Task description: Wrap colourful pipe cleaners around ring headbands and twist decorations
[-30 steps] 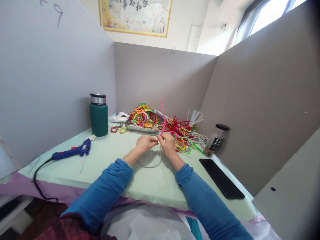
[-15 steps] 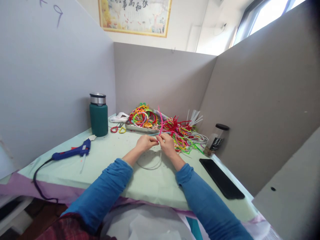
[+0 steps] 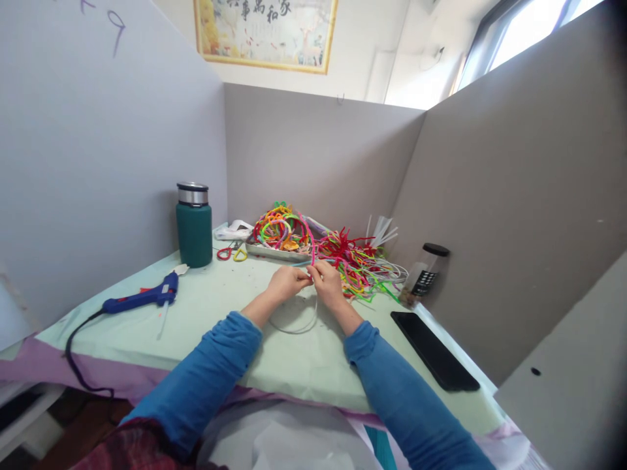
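Note:
Over the middle of the table, my left hand and my right hand meet fingertip to fingertip, both closed in a pinch. A pink pipe cleaner sticks up from between the fingers and bends over to the left at its top. Below the hands hangs a thin grey wire ring, its upper part running up into the same pinch. Fingers hide the spot where the pink stem meets the ring. Just behind the hands lies a heap of coloured pipe cleaners.
A metal tray of colourful rings stands at the back, beside scissors. To the left are a green bottle and a blue glue gun with its cord. On the right lie a black phone and a clear jar. Grey partitions enclose the table.
The pink pipe cleaner's free end stood nearly straight up before and now curves over to the left. Both hands have stayed almost in place, still pinching.

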### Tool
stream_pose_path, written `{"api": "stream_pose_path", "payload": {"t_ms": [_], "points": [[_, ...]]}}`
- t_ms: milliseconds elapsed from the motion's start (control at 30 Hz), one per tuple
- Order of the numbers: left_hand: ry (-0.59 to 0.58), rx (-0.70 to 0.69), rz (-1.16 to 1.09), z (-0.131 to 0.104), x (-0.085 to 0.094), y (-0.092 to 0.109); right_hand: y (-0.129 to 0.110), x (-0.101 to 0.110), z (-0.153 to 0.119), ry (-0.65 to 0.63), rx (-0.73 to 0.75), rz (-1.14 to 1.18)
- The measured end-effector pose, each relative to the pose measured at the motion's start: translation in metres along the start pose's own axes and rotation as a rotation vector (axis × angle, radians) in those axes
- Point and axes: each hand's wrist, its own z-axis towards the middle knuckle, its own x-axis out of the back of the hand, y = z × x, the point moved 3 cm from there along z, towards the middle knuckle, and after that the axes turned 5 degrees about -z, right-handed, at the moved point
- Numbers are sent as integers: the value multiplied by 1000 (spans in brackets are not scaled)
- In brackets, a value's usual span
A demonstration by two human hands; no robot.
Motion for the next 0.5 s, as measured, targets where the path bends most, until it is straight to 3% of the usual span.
{"api": "stream_pose_path", "payload": {"t_ms": [500], "points": [[34,-33,223,-6,2,7,2,2,4,-7,-72,122]]}}
